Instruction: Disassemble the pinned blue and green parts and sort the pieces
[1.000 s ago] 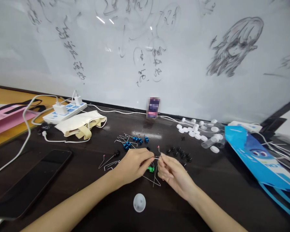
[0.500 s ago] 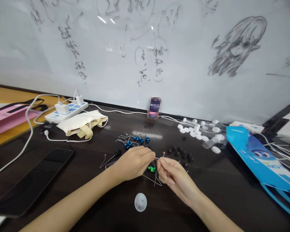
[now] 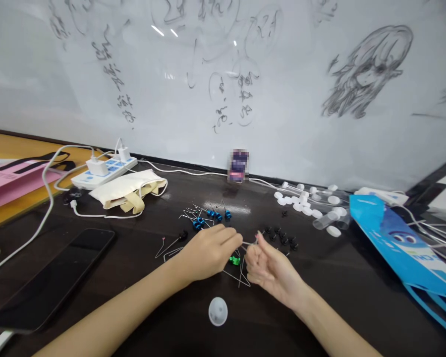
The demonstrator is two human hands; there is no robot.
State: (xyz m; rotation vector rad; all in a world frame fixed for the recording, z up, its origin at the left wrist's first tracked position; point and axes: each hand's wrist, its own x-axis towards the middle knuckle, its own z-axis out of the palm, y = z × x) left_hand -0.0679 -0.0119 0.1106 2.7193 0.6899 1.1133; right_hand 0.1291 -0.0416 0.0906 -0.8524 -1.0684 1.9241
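Observation:
My left hand (image 3: 212, 252) is closed, its fingers pinched on a thin bent metal wire (image 3: 248, 243). The wire runs across to my right hand (image 3: 269, 270), whose fingers are curled with the thumb raised against its other end. Just below, a small green metal part (image 3: 235, 260) with more bent wires (image 3: 241, 282) lies partly hidden by my left hand. Several blue metal parts with wires (image 3: 198, 223) sit beyond that hand. To its left lies a black part with a red-tipped wire (image 3: 183, 235).
A small translucent cup (image 3: 218, 311) stands nearest me. Several black pieces (image 3: 283, 238), white caps (image 3: 303, 201) and clear tubes (image 3: 325, 220) lie right, beside a blue bag (image 3: 386, 238). Left are a large phone (image 3: 55, 280), a cream pouch (image 3: 126, 191) and a power strip (image 3: 107, 171).
My right hand has shifted slightly right, away from my left, and its thumb has risen. More of the wire between the hands shows. My left hand stays nearly in place.

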